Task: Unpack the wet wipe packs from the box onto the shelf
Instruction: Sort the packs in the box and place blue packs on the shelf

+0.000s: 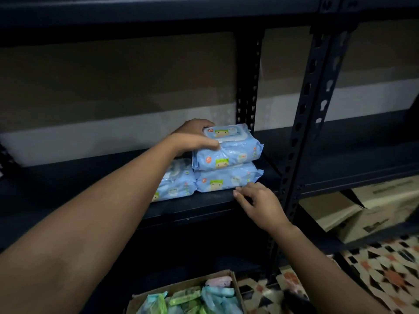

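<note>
The left hand [195, 138] gripped the top pack [229, 147] of a two-high stack on the dark shelf [90, 189], fingers curled over the pack's far edge by the white lid and thumb pressed on its near left corner. That pack lay flat on the bottom pack [227, 180], whose front edge sat close to the shelf's lip. Just left of the stack, touching it, lay a third pack [175, 184], partly hidden behind the left forearm. The right hand [260, 201] hung at the shelf's front edge, just below and right of the bottom pack, fingers loosely spread and holding nothing; its fingertips were close to the pack's lower corner, contact unclear. Below the shelf, at the frame's bottom edge, the open box [181, 288] held more packs in blue, green and pink. To the right of the shelf's upright post [303, 132], another carton [374, 214] sat on a lower level, above a patterned floor [385, 268].
</note>
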